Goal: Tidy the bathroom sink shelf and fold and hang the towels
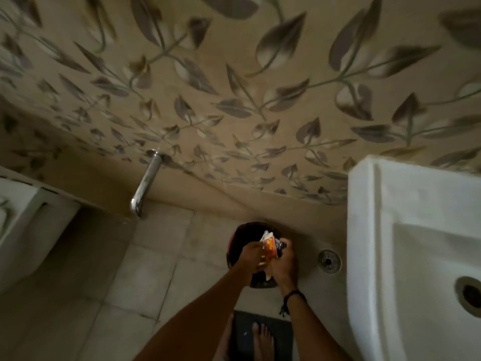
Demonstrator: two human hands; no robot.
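Both my hands are stretched down over a dark round waste bin (240,231) that stands on the tiled floor by the wall. My left hand (251,254) and my right hand (283,261) together grip a crumpled white and orange wrapper (269,244) above the bin's opening. A dark band circles my right wrist. The white sink (416,256) fills the right side of the view, with its drain hole at the far right. No shelf and no towels are in view.
A chrome tap spout (145,183) sticks out of the leaf-patterned wall. A white toilet (23,230) sits at the left. A floor drain (329,261) lies between bin and sink. My bare feet stand on a dark mat (260,332).
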